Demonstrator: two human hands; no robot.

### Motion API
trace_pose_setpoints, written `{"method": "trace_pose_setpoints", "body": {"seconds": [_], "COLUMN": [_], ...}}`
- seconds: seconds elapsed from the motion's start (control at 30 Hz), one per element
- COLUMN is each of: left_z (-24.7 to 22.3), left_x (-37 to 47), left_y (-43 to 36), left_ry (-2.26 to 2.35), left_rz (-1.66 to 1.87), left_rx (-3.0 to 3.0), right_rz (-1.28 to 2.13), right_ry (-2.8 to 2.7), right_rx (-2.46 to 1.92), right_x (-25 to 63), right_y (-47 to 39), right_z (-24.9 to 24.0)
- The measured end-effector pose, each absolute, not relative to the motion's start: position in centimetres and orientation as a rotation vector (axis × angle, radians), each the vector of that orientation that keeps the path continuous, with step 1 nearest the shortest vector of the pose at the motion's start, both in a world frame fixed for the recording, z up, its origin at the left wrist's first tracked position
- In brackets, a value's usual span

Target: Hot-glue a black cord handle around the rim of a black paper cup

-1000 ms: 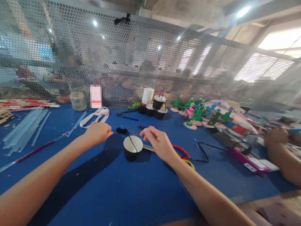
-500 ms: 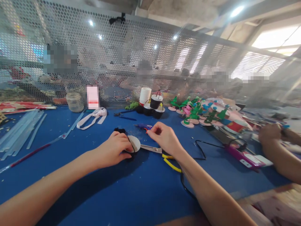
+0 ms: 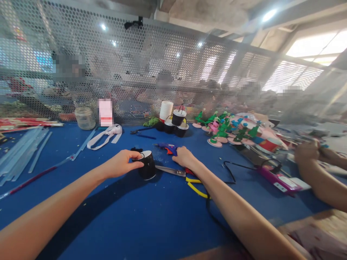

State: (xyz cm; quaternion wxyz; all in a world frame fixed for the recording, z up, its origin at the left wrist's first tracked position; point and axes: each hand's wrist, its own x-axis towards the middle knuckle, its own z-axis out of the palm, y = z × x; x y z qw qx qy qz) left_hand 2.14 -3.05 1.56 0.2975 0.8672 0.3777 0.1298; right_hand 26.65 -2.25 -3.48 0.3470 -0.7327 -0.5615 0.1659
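Observation:
My left hand (image 3: 127,163) pinches the rim of a small black-sided cup (image 3: 148,169) with a white inside, which stands slightly tilted on the blue table. My right hand (image 3: 185,158) is closed around the handle end of a blue glue gun (image 3: 163,146) with an orange trigger; the palm side is hidden. Scissors (image 3: 171,170) with yellow handles lie between the cup and my right forearm, blades toward the cup. A ball of black yarn (image 3: 136,149) shows partly behind the cup.
Black cups with handles (image 3: 179,117) and a white cup stack (image 3: 166,110) stand at the back, near pliers (image 3: 143,134). Glue sticks (image 3: 23,153) lie left. Green figures (image 3: 223,131), a purple power strip (image 3: 279,178) and another person's hand (image 3: 306,153) are right.
The cup has gone from tipped toward me to nearly upright, and my left hand has shifted to its left rim. My right hand has lowered onto the glue gun.

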Motion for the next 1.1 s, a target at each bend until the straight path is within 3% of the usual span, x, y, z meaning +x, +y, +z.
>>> {"method": "trace_pose_setpoints", "body": {"seconds": [0.4,0.6,1.1], "left_z": [1.3,0.5,-0.3], "left_x": [2.0,2.1,2.2], "left_y": [-2.8,-2.4,-2.2], "left_ry": [0.921,1.000,0.995], "left_rz": [0.429,0.515,0.521], "left_rx": [2.210,2.182,2.143], "right_rz": [0.801,0.925,0.654], "right_ry": [-1.383,-1.515,-1.661], "right_rx": [-1.498,-1.356,-1.448], "right_x": [25.2,23.2,21.8], "right_y": [-6.9,-9.7,-10.9], "right_z": [1.7,1.1,-0.4]}}
